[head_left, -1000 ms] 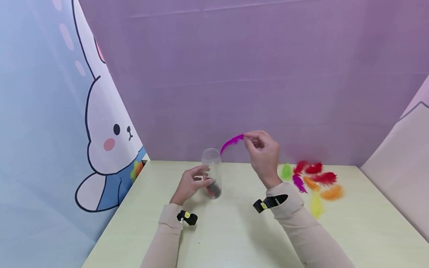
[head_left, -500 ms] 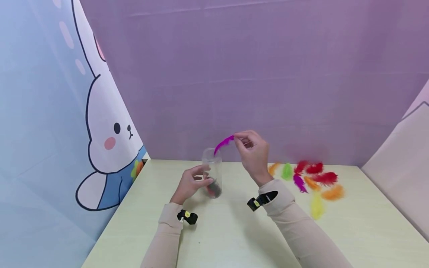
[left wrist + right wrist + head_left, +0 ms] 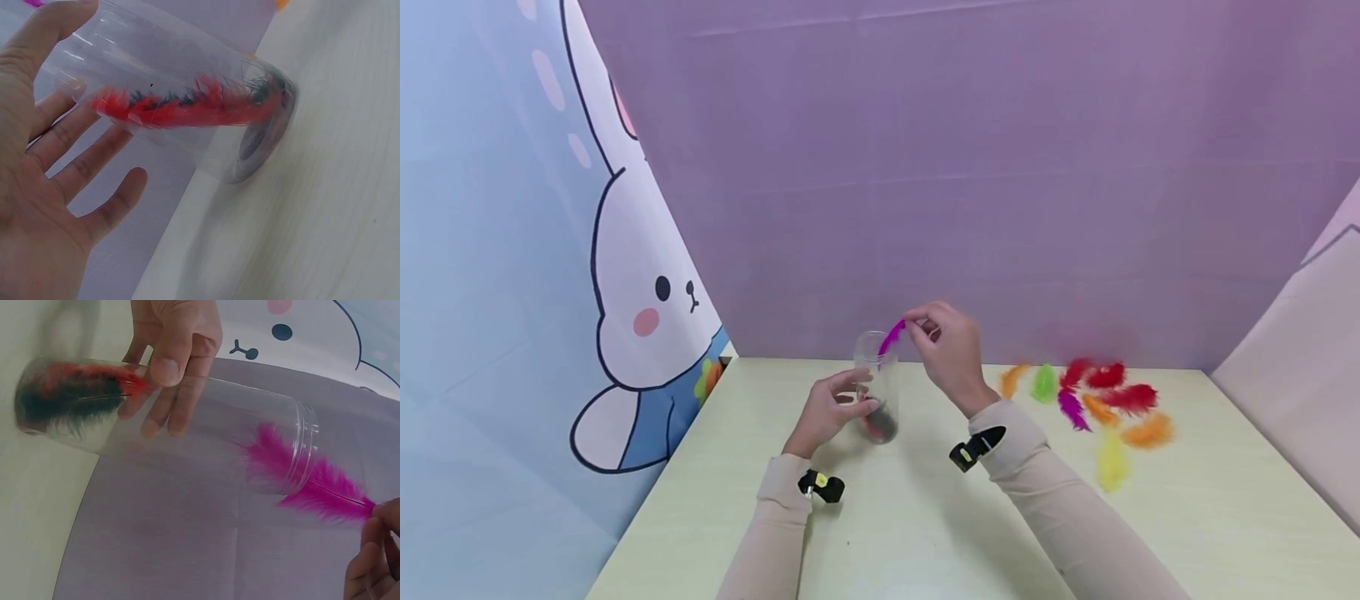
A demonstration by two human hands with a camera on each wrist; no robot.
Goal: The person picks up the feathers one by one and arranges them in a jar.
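Note:
A clear plastic jar (image 3: 887,385) stands upright on the table with its mouth up. My left hand (image 3: 826,414) holds it from the left, thumb on the near side and fingers behind. Low inside the jar lie a red feather (image 3: 206,106) and a dark green feather (image 3: 81,400). Thumb and fingertips of my right hand (image 3: 951,354) pinch a magenta feather (image 3: 319,487) by its quill end, above and right of the mouth. The feather's free tip hangs inside the rim, as the right wrist view shows.
Loose feathers lie on the table (image 3: 925,517) to the right: red (image 3: 1131,398), orange (image 3: 1150,431), yellow (image 3: 1111,460), lime green (image 3: 1043,384) and purple (image 3: 1072,409). A purple backdrop (image 3: 962,167) rises behind, with a rabbit-printed sheet (image 3: 632,333) at the left.
My right hand has moved left and slightly down, bringing the magenta feather's tip from beside the rim into the jar's mouth. The left hand and jar stay nearly still.

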